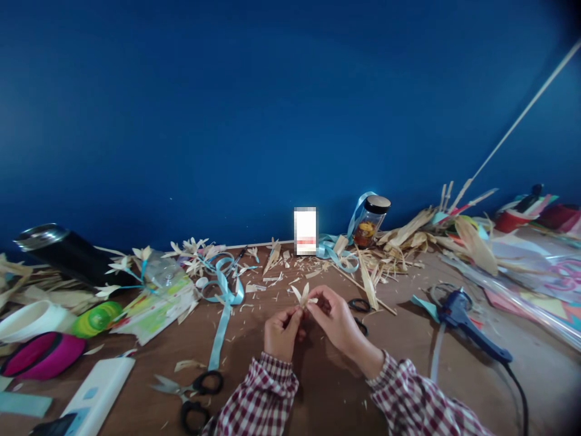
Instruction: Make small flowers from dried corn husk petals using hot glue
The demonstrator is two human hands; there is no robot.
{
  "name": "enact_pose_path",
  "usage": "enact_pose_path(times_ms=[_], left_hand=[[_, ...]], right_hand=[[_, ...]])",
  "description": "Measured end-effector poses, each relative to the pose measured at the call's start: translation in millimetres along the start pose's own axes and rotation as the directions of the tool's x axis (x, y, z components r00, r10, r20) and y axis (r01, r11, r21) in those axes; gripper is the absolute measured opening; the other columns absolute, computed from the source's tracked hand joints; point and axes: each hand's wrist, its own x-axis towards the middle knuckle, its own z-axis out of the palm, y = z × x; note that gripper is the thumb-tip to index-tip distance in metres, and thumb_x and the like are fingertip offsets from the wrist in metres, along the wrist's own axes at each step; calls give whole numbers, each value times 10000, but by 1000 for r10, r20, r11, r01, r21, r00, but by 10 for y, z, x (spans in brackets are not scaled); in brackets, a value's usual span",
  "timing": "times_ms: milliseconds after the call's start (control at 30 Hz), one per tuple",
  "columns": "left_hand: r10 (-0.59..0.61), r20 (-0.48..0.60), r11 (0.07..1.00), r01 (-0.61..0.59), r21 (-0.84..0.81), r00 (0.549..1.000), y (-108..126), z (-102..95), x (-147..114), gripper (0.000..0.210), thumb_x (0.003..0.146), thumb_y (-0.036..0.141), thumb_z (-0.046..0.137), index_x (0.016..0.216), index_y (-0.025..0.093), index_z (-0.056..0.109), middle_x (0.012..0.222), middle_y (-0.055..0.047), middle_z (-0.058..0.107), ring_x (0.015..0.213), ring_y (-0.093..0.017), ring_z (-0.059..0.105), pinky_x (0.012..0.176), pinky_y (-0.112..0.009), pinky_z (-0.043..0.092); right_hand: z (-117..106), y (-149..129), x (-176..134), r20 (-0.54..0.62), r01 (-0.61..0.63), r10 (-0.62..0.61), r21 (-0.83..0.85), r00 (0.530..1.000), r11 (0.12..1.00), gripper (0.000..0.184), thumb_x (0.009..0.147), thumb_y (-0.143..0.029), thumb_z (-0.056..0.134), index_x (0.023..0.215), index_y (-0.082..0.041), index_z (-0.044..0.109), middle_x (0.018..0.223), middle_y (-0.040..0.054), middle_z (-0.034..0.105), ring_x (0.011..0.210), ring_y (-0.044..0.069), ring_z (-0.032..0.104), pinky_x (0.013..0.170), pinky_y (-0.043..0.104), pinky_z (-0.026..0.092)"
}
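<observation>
Between my two hands, above the brown table (245,375), is a small pale husk flower (302,295) with pointed petals spread upward. My left hand (282,332) pinches its base from the left, fingers closed. From the right, my right hand (333,316) has thumb and forefinger closed on the petals. The fingertips hide the lower part of the flower. Left of my sleeve lie black-handled scissors (189,393), blades apart. Another pair of black scissor handles (359,305) shows just beyond my right hand.
A blue glue gun (474,330) with a cord lies at right. Light-blue ribbon (221,330) trails at left. Behind stand a lidded jar (371,221) and husk scraps (408,233). A power strip (97,393), black flask (75,254) and finished flowers (193,248) are at left.
</observation>
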Motion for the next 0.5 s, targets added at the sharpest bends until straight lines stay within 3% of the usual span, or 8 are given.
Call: enact_pose_path(times_ms=[200, 500], left_hand=[[-20, 7, 1000, 20, 3, 1000, 20, 8, -6, 308, 641, 403, 677, 765, 122, 703, 563, -13, 656, 359, -85, 531, 334, -170, 422], [18, -30, 1000, -17, 19, 999, 36, 14, -16, 279, 640, 390, 675, 702, 118, 673, 539, 0, 625, 359, -81, 517, 340, -169, 407]], right_hand=[[14, 63, 9, -14, -12, 12, -3, 1000, 1000, 56, 787, -208, 511, 832, -196, 543, 734, 3, 600, 645, 146, 554, 602, 238, 435], [11, 11, 18, 40, 19, -20, 17, 999, 1000, 66, 789, -175, 500, 838, -194, 540, 765, 3, 599, 691, 143, 567, 645, 240, 447]])
